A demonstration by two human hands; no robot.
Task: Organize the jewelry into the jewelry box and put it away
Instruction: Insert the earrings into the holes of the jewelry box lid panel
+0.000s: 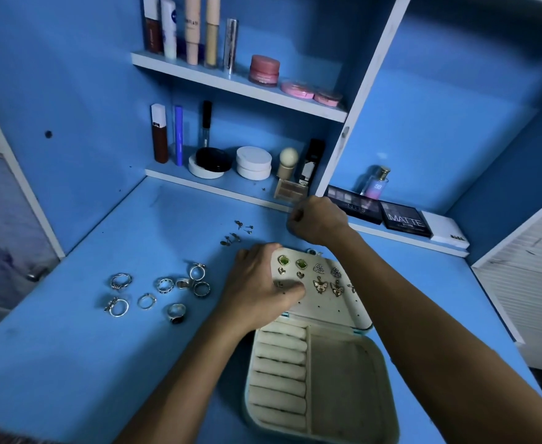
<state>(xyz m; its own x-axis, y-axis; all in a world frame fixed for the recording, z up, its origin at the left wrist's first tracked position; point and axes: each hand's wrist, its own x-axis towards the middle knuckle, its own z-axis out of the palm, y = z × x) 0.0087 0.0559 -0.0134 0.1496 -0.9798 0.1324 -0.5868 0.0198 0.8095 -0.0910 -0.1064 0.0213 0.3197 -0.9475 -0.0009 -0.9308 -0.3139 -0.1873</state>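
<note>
While left hand (pixel 263 283) holds padded lid (pixel 324 302), silver rings (pixel 164 293)

Counts, head view:
- rings (pixel 164 291) loose on the desk, centre left: 9
- small loose earrings/studs (pixel 238 232) above them, mid frame: about 6, too small to be exact
- earrings pinned on the box lid (pixel 314 277), centre: at least 9 showing, some hidden by the left hand
- ring rolls (pixel 280 370) in the box base, lower centre: 7
- upright tubes on top shelf (pixel 196 30): 5
- pink jars/compacts (pixel 295 81) beside them: 3
- palettes (pixel 381 211) on the ledge, right: 2
- perfume bottle (pixel 376 182): 1
</note>
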